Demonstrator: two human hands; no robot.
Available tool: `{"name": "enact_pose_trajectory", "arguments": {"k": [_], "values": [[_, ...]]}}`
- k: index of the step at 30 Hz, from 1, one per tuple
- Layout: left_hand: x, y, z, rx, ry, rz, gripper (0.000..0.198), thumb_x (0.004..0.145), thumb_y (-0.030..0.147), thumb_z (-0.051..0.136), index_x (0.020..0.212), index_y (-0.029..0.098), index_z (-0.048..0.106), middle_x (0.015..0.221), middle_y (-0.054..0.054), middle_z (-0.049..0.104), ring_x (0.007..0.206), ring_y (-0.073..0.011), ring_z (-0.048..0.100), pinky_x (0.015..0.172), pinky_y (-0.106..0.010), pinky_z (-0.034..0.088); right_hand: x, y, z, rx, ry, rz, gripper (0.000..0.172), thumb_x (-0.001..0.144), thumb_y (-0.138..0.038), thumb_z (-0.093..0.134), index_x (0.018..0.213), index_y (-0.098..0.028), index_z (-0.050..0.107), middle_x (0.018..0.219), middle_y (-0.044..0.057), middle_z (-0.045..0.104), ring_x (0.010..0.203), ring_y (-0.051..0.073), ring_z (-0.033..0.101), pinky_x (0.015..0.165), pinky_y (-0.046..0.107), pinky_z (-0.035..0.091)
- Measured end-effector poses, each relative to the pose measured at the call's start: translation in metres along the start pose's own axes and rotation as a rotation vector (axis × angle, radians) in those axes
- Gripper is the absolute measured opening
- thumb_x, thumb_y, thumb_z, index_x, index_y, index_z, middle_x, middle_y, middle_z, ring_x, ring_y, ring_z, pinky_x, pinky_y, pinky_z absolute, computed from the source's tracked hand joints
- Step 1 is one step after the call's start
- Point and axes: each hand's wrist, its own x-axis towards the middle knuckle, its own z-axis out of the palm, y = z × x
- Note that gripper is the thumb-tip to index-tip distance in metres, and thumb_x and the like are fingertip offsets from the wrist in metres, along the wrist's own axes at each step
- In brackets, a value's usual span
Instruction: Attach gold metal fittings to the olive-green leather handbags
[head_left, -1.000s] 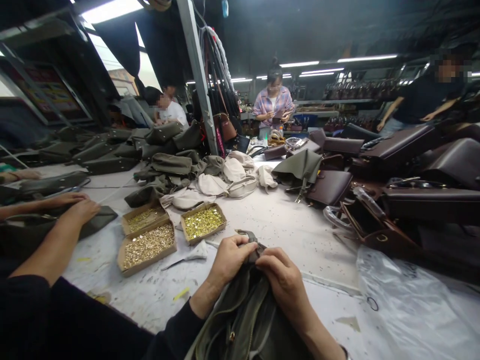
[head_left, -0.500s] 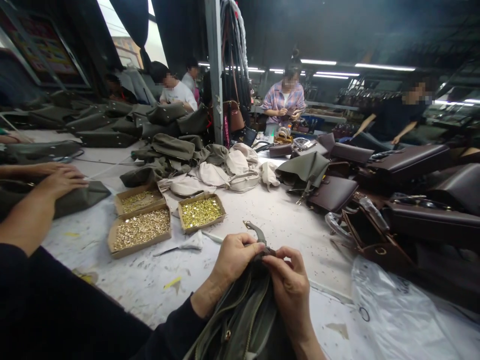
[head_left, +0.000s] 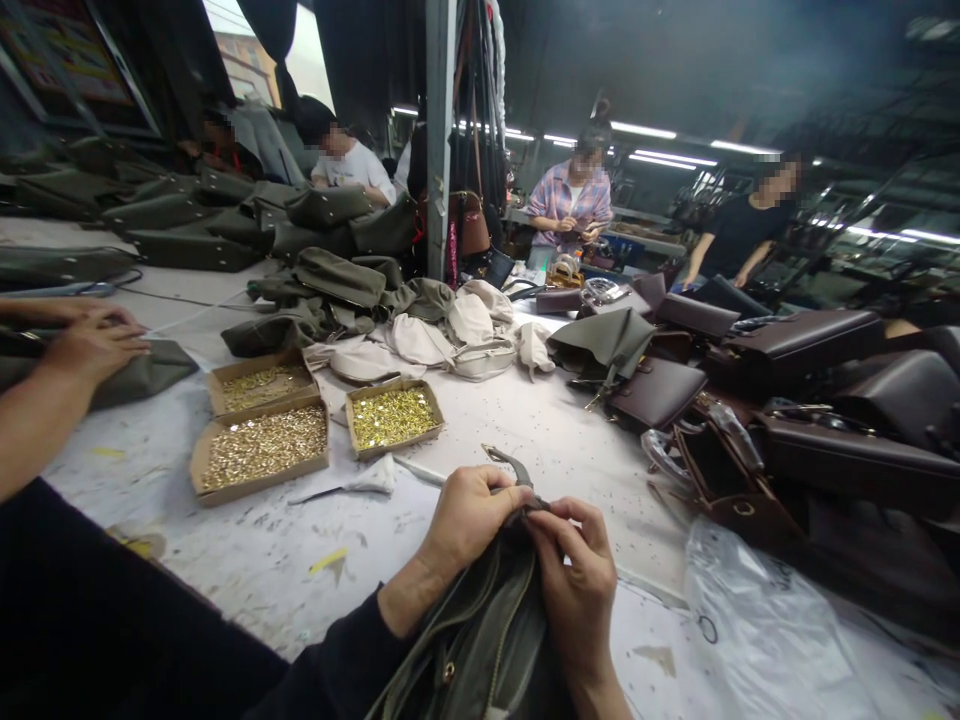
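A dark olive bag (head_left: 480,630) with zippers lies at the bottom centre, close to my body. At its top end my left hand (head_left: 469,510) pinches the bag's edge near a short strap. Right beside it, my right hand (head_left: 576,560) is closed on the same edge, thumb and fingers pressed together. The olive strap (head_left: 514,463) with a small metal clasp sticks out beyond my fingers over the table. Whatever small part may lie between my fingertips is hidden.
Boxes of gold rivets (head_left: 266,447) and yellowish rivets (head_left: 394,416) stand left of centre, near a white-wrapped tool (head_left: 360,480). Brown bags (head_left: 810,350) and clear plastic (head_left: 757,610) lie right. A co-worker's hands (head_left: 94,345) rest on olive material at left. Other people are behind.
The view has turned slightly, so the boxes and bags sit further left. Both my hands keep their grip on the bag's top edge. The person in dark clothing at the back right has shifted slightly.
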Motion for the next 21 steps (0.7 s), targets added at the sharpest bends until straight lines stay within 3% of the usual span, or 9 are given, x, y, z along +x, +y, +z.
{"name": "enact_pose_trajectory", "arguments": {"k": [10,21], "values": [[0.015,-0.005,0.009,0.014,-0.014,0.040,0.031,0.076,0.045,0.069,0.068,0.016,0.074,0.068,-0.003,0.071,0.069,-0.0180,0.062,0.068,-0.028,0.045,0.008,0.007,-0.005,0.042,-0.041,0.114,0.013,0.094,-0.021,0.066,0.092,-0.023,0.079,0.102,0.007,0.062,0.094,0.020,0.064,0.078,0.029,0.055],[0.017,-0.002,0.009,0.022,-0.016,0.035,0.032,0.076,0.046,0.070,0.068,0.016,0.074,0.066,-0.003,0.070,0.066,-0.0169,0.060,0.064,-0.026,0.044,0.012,0.002,-0.003,0.041,-0.052,0.170,0.012,0.093,-0.019,0.066,0.088,-0.023,0.076,0.100,0.005,0.060,0.095,0.019,0.061,0.083,0.030,0.051]]}}
